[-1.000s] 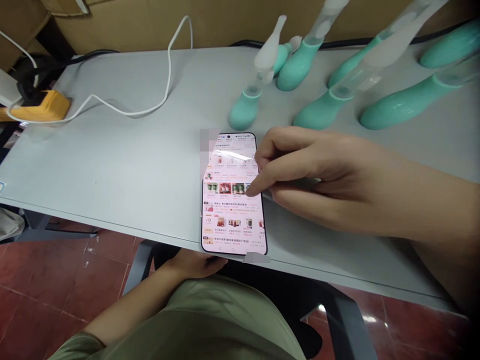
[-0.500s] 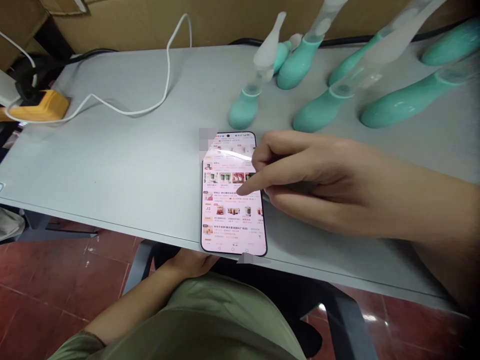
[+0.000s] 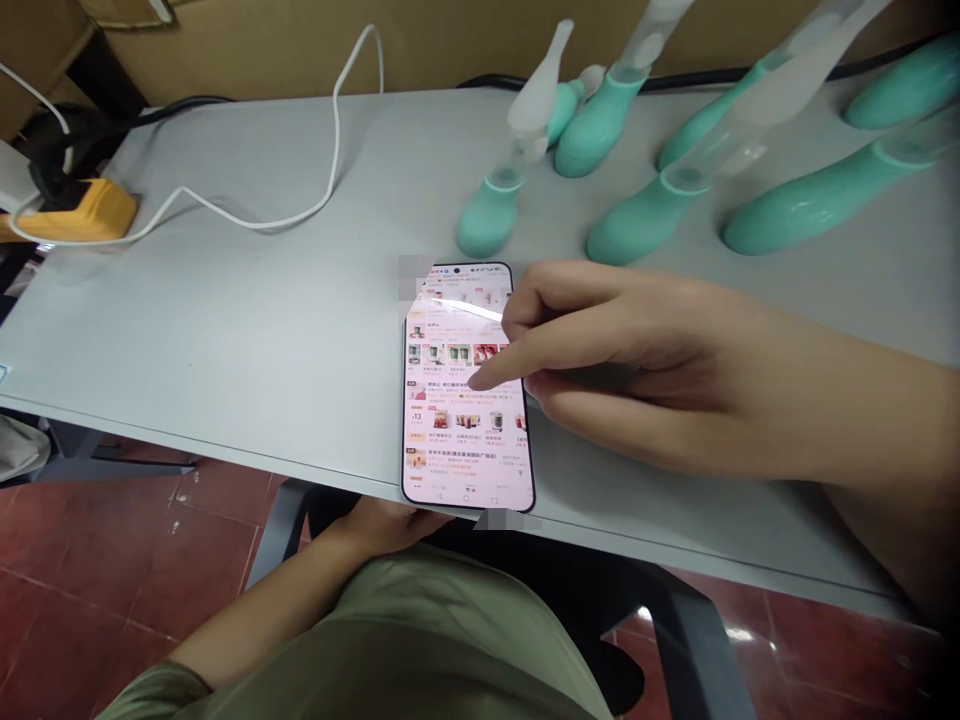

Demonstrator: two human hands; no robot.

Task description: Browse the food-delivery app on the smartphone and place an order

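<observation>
A phone (image 3: 450, 440) lies flat at the near edge of the grey table (image 3: 247, 330), its screen lit with a pink shopping page. My right hand (image 3: 637, 360) reaches in from the right. Its index finger is stretched out with the tip on the middle of the screen, the other fingers loosely curled, holding nothing. My left hand (image 3: 390, 525) rests below the table edge just under the phone, on my lap. Its fingers are mostly hidden by the tabletop.
Several teal bottle-shaped items with frosted clear tops (image 3: 637, 215) stand and lie across the back right of the table. A white cable (image 3: 300, 215) runs over the table from a yellow power strip (image 3: 90, 210) at the left. Cardboard boxes line the back.
My right index fingertip has slid a little to the left on the screen, and the row of product pictures has shifted sideways. The phone and my left hand have stayed put.
</observation>
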